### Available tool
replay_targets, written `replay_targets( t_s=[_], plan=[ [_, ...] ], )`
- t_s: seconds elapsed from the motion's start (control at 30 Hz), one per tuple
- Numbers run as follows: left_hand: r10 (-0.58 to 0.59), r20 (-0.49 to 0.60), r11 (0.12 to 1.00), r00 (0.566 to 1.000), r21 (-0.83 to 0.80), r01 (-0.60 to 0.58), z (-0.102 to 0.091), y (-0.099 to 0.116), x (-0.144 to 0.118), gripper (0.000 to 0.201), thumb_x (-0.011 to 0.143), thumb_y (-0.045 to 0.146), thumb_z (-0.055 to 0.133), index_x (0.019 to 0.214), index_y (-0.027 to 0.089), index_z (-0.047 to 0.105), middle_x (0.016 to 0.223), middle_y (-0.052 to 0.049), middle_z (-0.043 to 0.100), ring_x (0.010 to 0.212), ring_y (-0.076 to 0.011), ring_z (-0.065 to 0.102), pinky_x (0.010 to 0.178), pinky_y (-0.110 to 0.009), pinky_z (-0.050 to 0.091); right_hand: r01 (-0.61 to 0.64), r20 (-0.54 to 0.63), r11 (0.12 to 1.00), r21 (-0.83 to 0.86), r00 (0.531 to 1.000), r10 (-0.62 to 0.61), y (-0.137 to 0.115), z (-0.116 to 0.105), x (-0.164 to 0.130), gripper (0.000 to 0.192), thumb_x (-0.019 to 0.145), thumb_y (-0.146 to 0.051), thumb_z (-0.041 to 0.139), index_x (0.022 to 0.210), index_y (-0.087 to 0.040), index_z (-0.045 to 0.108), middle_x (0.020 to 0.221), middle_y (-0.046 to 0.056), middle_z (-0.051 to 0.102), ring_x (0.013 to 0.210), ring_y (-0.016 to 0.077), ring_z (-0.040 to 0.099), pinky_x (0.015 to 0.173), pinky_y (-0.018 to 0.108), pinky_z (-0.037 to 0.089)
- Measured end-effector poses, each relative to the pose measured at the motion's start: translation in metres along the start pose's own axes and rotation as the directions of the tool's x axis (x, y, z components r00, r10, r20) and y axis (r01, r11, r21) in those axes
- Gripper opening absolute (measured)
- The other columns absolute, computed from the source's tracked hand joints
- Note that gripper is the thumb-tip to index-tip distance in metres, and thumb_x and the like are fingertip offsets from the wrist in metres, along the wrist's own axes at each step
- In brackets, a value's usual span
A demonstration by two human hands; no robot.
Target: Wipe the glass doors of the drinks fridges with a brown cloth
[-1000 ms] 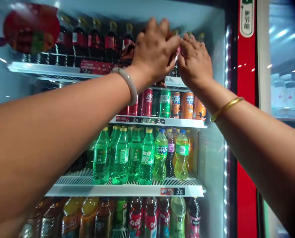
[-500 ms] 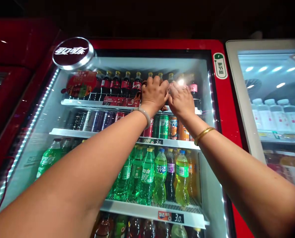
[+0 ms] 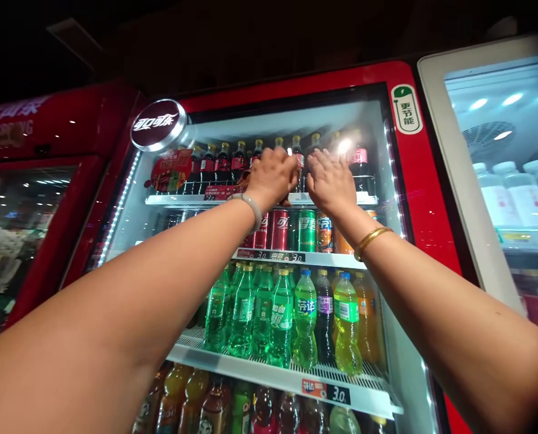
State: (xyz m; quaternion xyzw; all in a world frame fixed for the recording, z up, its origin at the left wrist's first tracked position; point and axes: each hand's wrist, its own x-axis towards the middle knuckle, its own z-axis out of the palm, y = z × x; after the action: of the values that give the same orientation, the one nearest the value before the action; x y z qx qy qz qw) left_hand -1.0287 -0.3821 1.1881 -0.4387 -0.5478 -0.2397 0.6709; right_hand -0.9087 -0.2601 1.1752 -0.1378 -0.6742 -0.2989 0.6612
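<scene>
Both my hands up on top shelf (image 3: 332,199): left hand (image 3: 272,176) and right hand (image 3: 330,181) curled round dark cola bottle (image 3: 298,158); grip itself hidden. Risk: neighbouring bottles (image 3: 226,163) crowd close, elbow nudge topples row.

Whatever the left hand (image 3: 272,176) and the right hand (image 3: 329,181) touch on the top shelf (image 3: 332,199) is covered by the hands themselves, so neither grip can be told. The dark bottle (image 3: 297,158) between them shows only its cap and neck. Both forearms run off the bottom and side edges. The cans (image 3: 306,230) on the second shelf are partly hidden behind the left wrist. The bottom row of bottles (image 3: 233,407) is cut by the lower edge. The price tags (image 3: 325,391) carry print too small to read fully, and the neighbouring cooler (image 3: 499,157) is cropped at the right.
</scene>
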Motion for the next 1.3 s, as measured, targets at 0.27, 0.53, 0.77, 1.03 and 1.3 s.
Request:
replay_targets(
  t_s=[0.27,0.53,0.77,1.03,1.3],
  plan=[
    [-0.121,-0.071,0.993,0.990,-0.017,0.120,0.009,0.013,-0.017,0.033,0.100,0.038,0.052,0.129,0.030,0.064,0.141,-0.015,0.057,0.131,-0.0373,0.050,0.095,-0.050,0.048,-0.005,-0.007,1.000,-0.019,1.000,0.005,-0.003,0.000,-0.002,0.055,0.104,-0.031,0.033,0.155,-0.016,0.049,0.167,0.010,0.044,0.157,0.0271,0.038,0.131,0.054,0.027],
    [0.309,0.032,0.949,0.951,-0.071,-0.306,0.002,-0.035,-0.018,0.035,0.103,0.040,0.046,0.129,0.030,0.067,0.138,-0.012,0.060,0.129,-0.0334,0.051,0.103,-0.047,0.046,0.097,0.098,0.992,-0.078,0.991,-0.090,-0.004,-0.009,-0.004,0.053,0.103,-0.029,0.035,0.153,-0.021,0.051,0.169,0.004,0.042,0.159,0.0230,0.036,0.134,0.047,0.026],
    [-0.187,-0.097,0.970,0.978,-0.175,0.168,0.012,-0.036,-0.011,0.033,0.100,0.036,0.056,0.131,0.028,0.063,0.140,-0.013,0.056,0.134,-0.0370,0.047,0.102,-0.050,0.048,-0.015,0.084,0.999,-0.043,0.996,0.019,-0.049,0.016,0.014,0.053,0.103,-0.030,0.034,0.151,-0.017,0.051,0.168,0.009,0.042,0.159,0.0270,0.035,0.134,0.055,0.023],
    [0.127,-0.062,0.973,0.990,-0.185,-0.137,0.013,-0.093,-0.018,0.031,0.102,0.041,0.052,0.129,0.033,0.065,0.140,-0.010,0.057,0.133,-0.0344,0.047,0.100,-0.049,0.046,-0.021,-0.004,0.997,-0.073,1.000,0.020,-0.075,0.037,0.017,0.053,0.105,-0.030,0.029,0.152,-0.019,0.050,0.166,0.009,0.046,0.157,0.0270,0.039,0.133,0.053,0.025],
    [0.011,-0.111,0.971,0.994,-0.235,-0.037,0.013,-0.067,-0.028,0.031,0.101,0.038,0.054,0.129,0.029,0.063,0.142,-0.011,0.053,0.135,-0.0365,0.041,0.099,-0.051,0.044,-0.037,0.014,0.993,-0.111,0.999,0.039,-0.075,0.031,0.018,0.055,0.105,-0.032,0.028,0.155,-0.022,0.048,0.166,0.006,0.046,0.158,0.0254,0.038,0.133,0.051,0.026]
  ],
)
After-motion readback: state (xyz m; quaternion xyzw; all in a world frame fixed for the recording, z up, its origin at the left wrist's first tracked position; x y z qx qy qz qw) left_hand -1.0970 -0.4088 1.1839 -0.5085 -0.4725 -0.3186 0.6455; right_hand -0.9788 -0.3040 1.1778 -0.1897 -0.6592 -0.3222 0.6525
